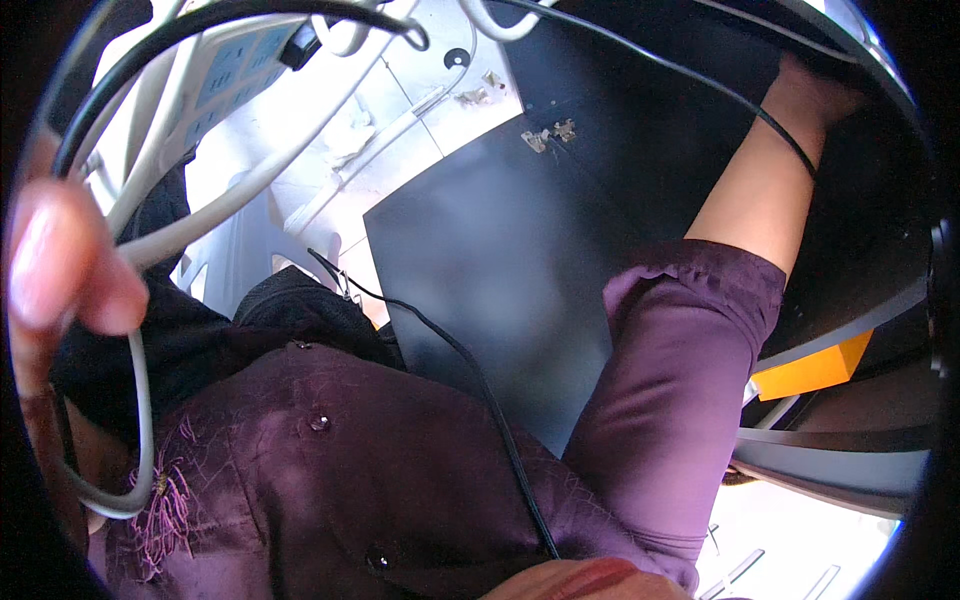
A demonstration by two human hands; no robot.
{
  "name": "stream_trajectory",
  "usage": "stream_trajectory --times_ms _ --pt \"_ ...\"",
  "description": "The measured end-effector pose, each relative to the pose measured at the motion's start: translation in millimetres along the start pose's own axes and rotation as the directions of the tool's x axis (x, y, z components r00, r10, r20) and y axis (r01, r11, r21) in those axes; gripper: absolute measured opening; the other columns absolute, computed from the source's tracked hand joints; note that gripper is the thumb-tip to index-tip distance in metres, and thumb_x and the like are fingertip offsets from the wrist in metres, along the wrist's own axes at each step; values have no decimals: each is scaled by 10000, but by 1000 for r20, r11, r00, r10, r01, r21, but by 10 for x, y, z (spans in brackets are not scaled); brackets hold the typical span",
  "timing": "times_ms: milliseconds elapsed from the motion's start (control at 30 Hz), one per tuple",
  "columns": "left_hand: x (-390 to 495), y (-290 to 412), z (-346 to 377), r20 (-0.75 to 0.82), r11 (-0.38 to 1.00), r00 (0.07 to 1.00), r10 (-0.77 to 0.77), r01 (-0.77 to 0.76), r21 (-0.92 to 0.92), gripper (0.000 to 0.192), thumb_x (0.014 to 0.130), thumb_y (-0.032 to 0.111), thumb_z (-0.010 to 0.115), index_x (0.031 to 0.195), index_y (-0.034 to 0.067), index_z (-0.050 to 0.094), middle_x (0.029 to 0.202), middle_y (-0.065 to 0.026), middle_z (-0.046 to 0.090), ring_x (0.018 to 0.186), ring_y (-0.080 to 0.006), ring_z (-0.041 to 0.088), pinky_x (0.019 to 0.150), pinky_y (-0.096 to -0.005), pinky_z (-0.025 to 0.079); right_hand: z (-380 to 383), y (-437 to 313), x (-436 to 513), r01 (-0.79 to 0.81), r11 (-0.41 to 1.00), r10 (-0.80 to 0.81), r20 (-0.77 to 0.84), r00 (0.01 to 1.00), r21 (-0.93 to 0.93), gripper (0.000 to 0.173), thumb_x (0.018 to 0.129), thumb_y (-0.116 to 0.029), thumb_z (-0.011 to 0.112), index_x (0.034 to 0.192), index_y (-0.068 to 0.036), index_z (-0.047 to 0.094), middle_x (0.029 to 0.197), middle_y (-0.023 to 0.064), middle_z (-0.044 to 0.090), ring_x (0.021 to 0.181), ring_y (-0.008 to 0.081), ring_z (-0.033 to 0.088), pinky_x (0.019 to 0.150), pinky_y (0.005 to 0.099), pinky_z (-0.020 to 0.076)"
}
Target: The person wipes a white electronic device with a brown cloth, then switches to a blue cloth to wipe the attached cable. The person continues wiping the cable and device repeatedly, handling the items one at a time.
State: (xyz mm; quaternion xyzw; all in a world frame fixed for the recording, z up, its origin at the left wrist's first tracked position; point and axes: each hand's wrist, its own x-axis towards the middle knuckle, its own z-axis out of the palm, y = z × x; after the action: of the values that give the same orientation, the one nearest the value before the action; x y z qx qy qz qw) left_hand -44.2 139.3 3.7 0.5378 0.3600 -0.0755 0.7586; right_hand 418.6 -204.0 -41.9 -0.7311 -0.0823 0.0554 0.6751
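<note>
My left hand [75, 259], blurred and close to the camera at the left edge, has its fingers closed around a looped pale grey cable [225, 214]. A thick black cable [150, 52] arcs above those fingers. Beside them is a white casing [232, 64] with blue printed patches and a small black block at its end. My right arm reaches to the upper right across a black panel [487, 247]. At its end my right hand [821, 94] lies in shadow by a dark edge, its fingers hidden. A thin dark cable crosses my right forearm.
Two metal fittings [551, 135] sit near the panel's far edge. Beyond it lies a pale tiled floor [420, 75] with scraps and a strip. A bluish-white plastic seat [247, 225] stands left. An orange box [817, 367] shows at right. Another black cord [480, 367] crosses my purple shirt.
</note>
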Motion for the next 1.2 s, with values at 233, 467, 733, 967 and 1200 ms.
stream_trajectory --times_ms 233,467,733,967,1200 --pt "8 -66 163 -1 994 995 -96 96 58 178 855 85 655 982 -4 569 762 -36 578 647 -114 571 608 -238 457 -73 -9 -14 -17 999 15 -40 999 -41 553 871 -389 604 1315 -80 491 1319 185 519 1235 309 495 1011 492 422" --pt "22 -125 279 0 983 989 -146 145 115 206 853 95 659 1006 -6 566 770 -35 572 649 -117 566 609 -239 452 -77 11 151 -29 999 28 -50 998 -20 507 868 -362 601 1286 -85 528 1330 184 518 1244 286 492 1026 476 407" --pt "-14 -67 399 -14 971 990 -143 143 193 239 850 106 664 1033 -8 562 780 -34 565 650 -121 560 610 -241 447 -30 212 -58 -53 999 51 -156 986 -5 457 865 -332 597 1252 -90 570 1343 184 518 1254 261 488 1043 459 390" --pt "-154 210 462 -17 952 999 -36 40 305 267 847 115 668 1056 -10 558 788 -33 559 651 -124 555 611 -243 442 -156 473 -1257 -128 989 83 -451 889 -71 332 949 -265 507 1197 -48 543 1264 152 555 1109 319 555 1031 446 385" --pt "102 557 565 375 755 894 245 -419 504 191 853 160 674 873 15 551 678 -16 526 633 -99 539 594 -247 433 -110 389 -2326 -277 956 193 -502 843 -99 320 946 -190 485 1169 37 523 1131 146 583 970 255 582 877 397 482"
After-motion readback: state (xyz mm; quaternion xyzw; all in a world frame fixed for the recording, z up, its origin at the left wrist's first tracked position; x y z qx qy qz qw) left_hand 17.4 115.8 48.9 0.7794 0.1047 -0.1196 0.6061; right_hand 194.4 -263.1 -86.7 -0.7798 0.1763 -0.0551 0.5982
